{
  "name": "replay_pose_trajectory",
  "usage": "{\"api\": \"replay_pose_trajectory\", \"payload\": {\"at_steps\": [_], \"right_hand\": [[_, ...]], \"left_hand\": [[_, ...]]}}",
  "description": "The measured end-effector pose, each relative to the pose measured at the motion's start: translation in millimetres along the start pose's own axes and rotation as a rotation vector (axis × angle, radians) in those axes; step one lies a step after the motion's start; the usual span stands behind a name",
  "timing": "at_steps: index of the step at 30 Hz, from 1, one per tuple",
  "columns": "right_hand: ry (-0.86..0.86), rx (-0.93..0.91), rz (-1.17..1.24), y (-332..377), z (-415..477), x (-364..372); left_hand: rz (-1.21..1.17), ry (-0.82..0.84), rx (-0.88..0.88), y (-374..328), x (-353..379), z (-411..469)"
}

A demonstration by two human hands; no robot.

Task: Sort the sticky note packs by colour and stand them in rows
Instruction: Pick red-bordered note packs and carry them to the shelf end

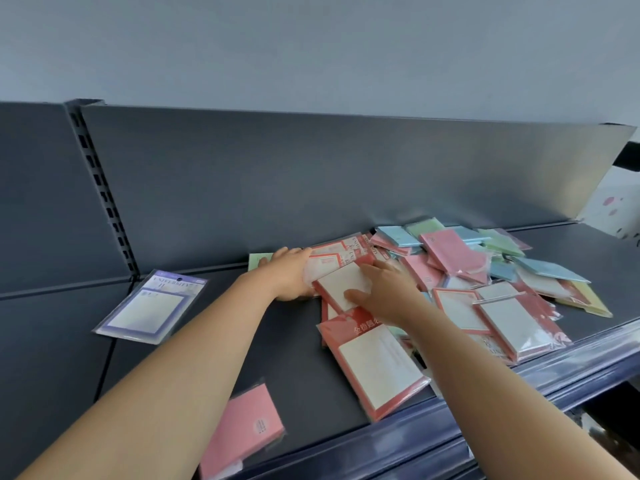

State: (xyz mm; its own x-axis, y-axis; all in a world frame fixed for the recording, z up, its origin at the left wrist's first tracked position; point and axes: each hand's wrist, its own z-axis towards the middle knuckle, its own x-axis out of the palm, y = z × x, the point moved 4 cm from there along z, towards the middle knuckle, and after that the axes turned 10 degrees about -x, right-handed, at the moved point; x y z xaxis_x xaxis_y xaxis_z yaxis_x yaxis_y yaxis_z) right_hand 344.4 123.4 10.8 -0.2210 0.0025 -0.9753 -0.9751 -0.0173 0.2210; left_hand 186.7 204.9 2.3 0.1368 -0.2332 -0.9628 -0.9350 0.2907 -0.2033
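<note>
Pile of sticky note packs [467,268] on the right half of the shelf [294,348] — unsorted, lying flat and overlapping, with red-bordered, pink, blue, green and yellow mixed together.

Both hands are at the left end of the pile, on one red pack [341,284] with a white centre panel, tilted up off the shelf.
- Right hand [384,292]: thumb on the white face, fingers curled over the far edge, so it holds the pack.
- Left hand [289,275]: palm against the pack's left edge, fingers reaching toward the back panel [311,174]. Cannot tell whether it grips or only steadies.

More red-bordered packs lie just behind and under the held one.

Separated items:
- Large red pack [377,368] flat, just in front of the hands, with one corner reaching the shelf's front edge.
- Green pack [256,261] against the back panel, partly hidden behind the left hand.
- Purple pack [149,310] flat on the left side of the shelf, well apart from the pile, printed header toward the back.
- Pink pack [242,427] at the near edge beside the left forearm, overhanging the blue front rail [485,396].

Slotted upright [100,192] stands at the left of the back panel — pale wall [311,46] above.
</note>
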Motion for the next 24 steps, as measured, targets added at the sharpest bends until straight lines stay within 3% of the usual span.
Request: {"api": "replay_pose_trajectory", "payload": {"at_steps": [7,11,18,21,24], "right_hand": [[-0.036,-0.014,0.075,-13.1,-0.9,3.9],[-0.035,-0.007,0.081,-19.0,-2.1,3.5],[-0.131,-0.100,0.089,-14.3,-21.9,-11.3],[-0.179,-0.126,0.109,-11.3,-43.7,-25.6],[-0.067,-0.102,0.165,-13.2,-69.2,-29.0]], "left_hand": [[-0.064,-0.140,-0.145,0.0,-6.8,2.4],[-0.371,-0.332,-0.176,7.4,-22.5,-10.8],[-0.671,-0.544,-0.270,29.2,-47.7,-68.1],[-0.936,-0.470,-0.274,30.3,-39.2,-94.7],[-1.201,-0.266,-0.270,15.3,-11.0,-119.2]]}}
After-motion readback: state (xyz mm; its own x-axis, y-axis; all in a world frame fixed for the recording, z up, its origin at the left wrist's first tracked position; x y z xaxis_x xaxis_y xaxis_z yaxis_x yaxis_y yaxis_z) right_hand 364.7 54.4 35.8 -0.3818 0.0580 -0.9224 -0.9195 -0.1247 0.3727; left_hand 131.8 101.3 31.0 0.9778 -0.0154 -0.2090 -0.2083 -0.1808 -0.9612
